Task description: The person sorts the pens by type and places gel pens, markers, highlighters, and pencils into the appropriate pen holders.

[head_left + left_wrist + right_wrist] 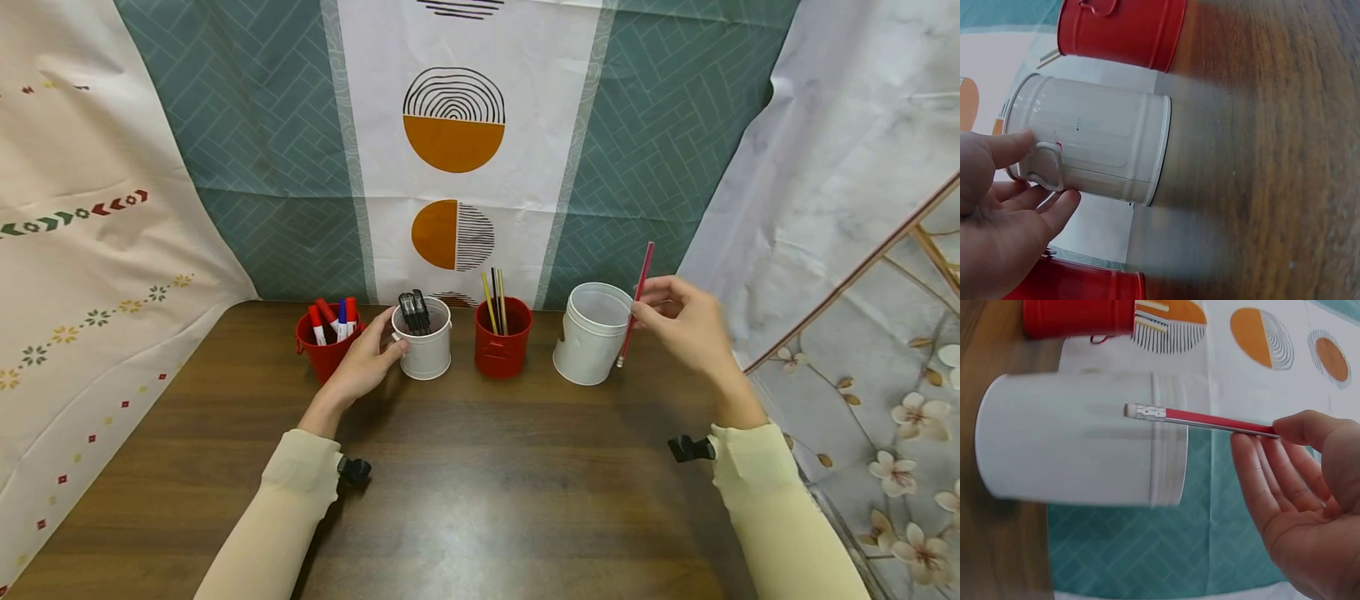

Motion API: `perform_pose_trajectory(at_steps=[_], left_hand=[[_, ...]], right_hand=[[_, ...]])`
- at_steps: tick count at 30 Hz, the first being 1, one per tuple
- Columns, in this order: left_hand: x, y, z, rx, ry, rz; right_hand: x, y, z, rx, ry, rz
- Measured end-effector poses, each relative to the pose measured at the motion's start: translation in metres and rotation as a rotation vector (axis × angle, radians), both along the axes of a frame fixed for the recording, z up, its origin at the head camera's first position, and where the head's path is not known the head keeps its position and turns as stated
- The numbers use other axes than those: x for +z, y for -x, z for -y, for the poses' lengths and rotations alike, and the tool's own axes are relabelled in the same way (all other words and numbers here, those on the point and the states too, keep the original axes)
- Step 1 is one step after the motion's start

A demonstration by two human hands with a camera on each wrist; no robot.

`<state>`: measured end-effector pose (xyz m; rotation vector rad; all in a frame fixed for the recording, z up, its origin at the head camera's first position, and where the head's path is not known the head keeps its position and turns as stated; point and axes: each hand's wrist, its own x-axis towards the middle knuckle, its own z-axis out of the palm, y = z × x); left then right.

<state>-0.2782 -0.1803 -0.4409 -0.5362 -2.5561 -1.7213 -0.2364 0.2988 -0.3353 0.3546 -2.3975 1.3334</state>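
My right hand (686, 325) pinches a red pencil (646, 267) between thumb and fingers. The pencil stands near upright, eraser end down, in front of the right side of a large white bucket (581, 350). In the right wrist view, the pencil's white eraser and silver ferrule (1150, 412) overlap the bucket's wall. With the thumb above and fingers below its side handle (1049, 164), my left hand (367, 358) holds a small white bucket (427, 358). Several black pens (415, 312) lean inside that bucket.
A red bucket (502, 362) with a few thin pencils (491, 308) stands between the white ones. At far left, another red bucket (322, 360) holds several red and blue markers (317, 325), partly behind my left hand. Patterned cloth (277, 150) hangs behind the brown table (450, 467).
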Motion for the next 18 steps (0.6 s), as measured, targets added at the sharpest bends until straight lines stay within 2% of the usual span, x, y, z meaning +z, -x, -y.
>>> perform_pose_trajectory(at_steps=[10,14,18], left_hand=[[-0.001,0.003,0.001,-0.002,0.009,0.033],[-0.001,0.003,0.0,0.001,0.014,0.052],[0.003,0.001,0.0,0.015,0.047,0.037]], right_hand=[[0.005,0.014,0.042,0.122,0.18,-0.093],[0.005,0.016,0.055,0.14,0.202,-0.081],[0.003,0.019,0.063,0.154,0.212,-0.079]])
